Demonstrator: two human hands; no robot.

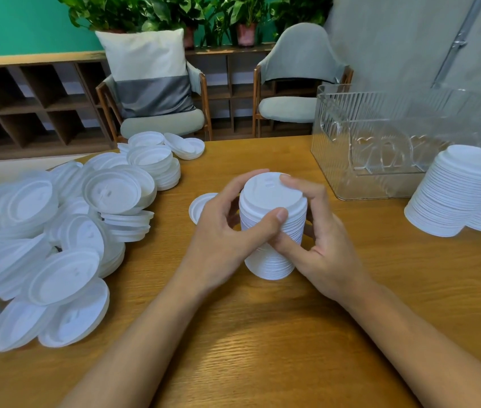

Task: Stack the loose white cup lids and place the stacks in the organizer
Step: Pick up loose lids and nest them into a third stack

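Head view: left hand [218, 240] and right hand [324, 245] grip a centre stack [274, 198], finished stacks [457, 195] stand at right, the organizer [333, 160] looks unfilled, many loose lids [56, 248] lie heaped at left

This looks like a café or a sitting room in a shop. A big wood table [263, 334] has a heap of white cup lids [42, 231] along its left edge, far more than a home would need. More lids sit in tall stacks [457, 195] at the right edge, next to a clear organizer [330, 160] at the far right corner. Past the far edge are two soft chairs [292, 108], one with a cushion [148, 69]. Behind them is a low wood shelf [27, 98] with many square holes and pot plants [109, 10] on top. One wall is green [12, 25]. The other wall is grey [395, 39] with a metal pipe [457, 42].
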